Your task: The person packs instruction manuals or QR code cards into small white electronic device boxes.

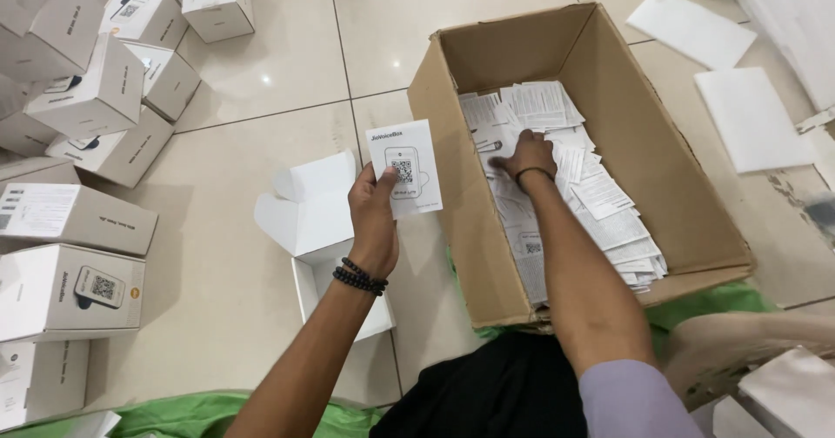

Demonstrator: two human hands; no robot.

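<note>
While the left hand point(372, 216) is raised above the pale tiled floor point(287, 64), its fingers are clamped on a small white rectangular card point(405, 169) printed with a square code pattern, held upright by its lower left corner. Just beside and below this card stands an open white cardboard carton point(313, 216) with its flaps raised. The right hand point(527, 154) reaches into a large brown corrugated cardboard box point(626, 133), fingers spread and resting on the stack of white printed leaflets point(600, 203) that fills the box floor (whether it grips a leaflet cannot be told). Both hands are well apart, separated by the box wall. Closed white product cartons point(83, 99) are piled at far left. Flat white foam sheets point(752, 116) lie on the floor to the right.
</note>
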